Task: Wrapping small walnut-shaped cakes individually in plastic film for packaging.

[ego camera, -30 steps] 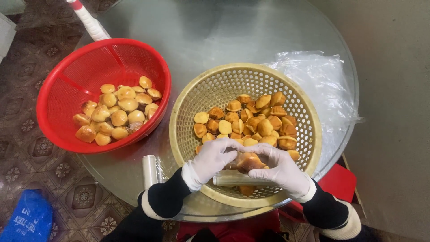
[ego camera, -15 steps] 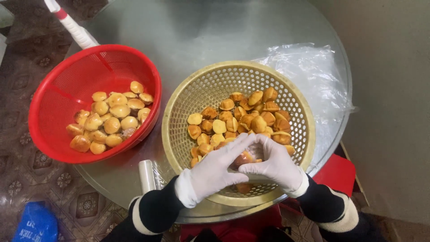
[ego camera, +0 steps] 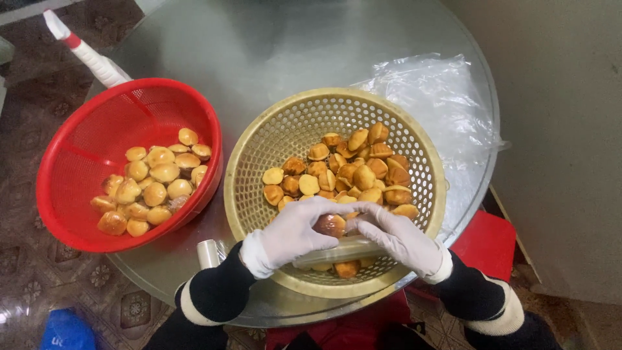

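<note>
We see the round glass bench cut off at the bottom edge. Our gloved left hand and right hand cover the near part of the beige basket; both pinch one brown bun over a clear tray, mostly hidden.

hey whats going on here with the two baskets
A person in white gloves works over the tan basket of small golden cakes. The left hand and right hand together grip one cake above a clear tray. A red basket beside it holds more cakes on the glass table.
</note>
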